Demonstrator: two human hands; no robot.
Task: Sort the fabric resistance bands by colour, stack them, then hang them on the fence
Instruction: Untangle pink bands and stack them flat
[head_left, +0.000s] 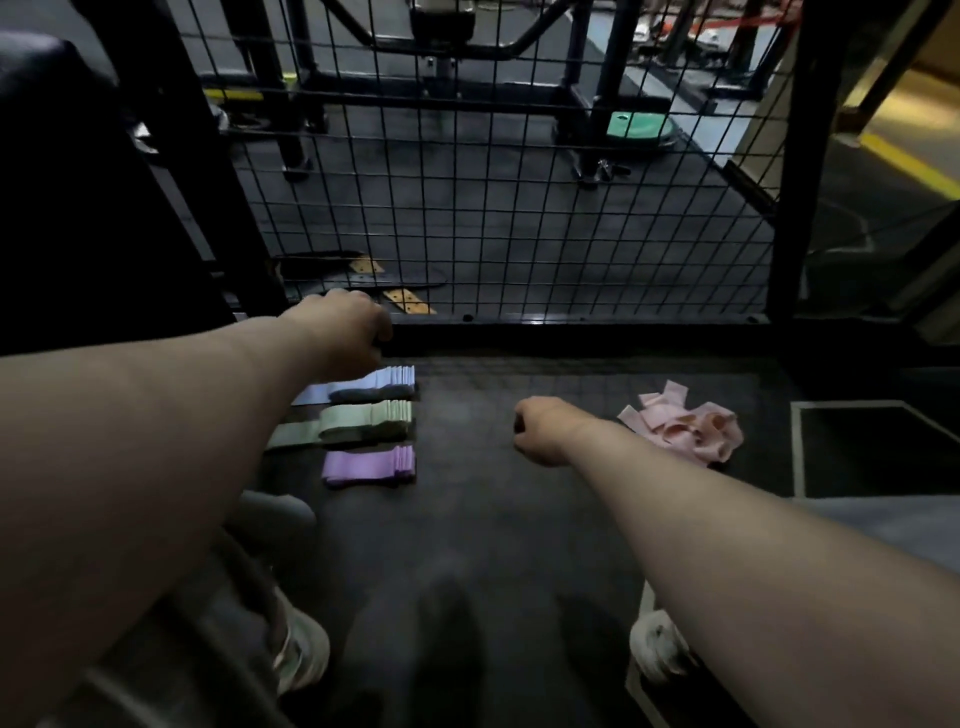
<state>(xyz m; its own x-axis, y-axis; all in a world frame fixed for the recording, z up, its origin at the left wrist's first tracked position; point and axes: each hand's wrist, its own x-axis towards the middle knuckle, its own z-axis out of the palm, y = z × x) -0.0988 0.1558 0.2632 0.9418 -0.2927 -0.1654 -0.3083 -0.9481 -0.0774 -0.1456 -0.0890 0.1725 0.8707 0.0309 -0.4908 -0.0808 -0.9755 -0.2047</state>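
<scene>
your left hand (340, 332) reaches forward to the foot of the wire fence (519, 208), hanging just over the far end of the blue stack (376, 382). its fingers (382, 338) curl downward and away from the camera, so you cannot tell whether they are clamped on a band or on nothing. your right hand (540, 428) hovers over the dark floor (493, 519) in the middle. its knuckles face up and its fingers are curled together underneath, with nothing showing in them.

three sorted piles of bands lie in a column on the floor on your left. the blue stack is nearest the fence, the green stack (358, 423) is just behind it, and the purple stack (371, 465) is closest to you. each is folded flat with its layered edges facing right. your left forearm covers the left ends of the blue and green ones.

the pink bands (685, 426) lie in a loose, tangled heap on the floor just to the right of your right hand, well apart from the three stacks.

your left shoe (301, 654) and right shoe (654, 649) show at the bottom. beyond the fence a green weight plate (636, 127) lies on the gym floor.
</scene>
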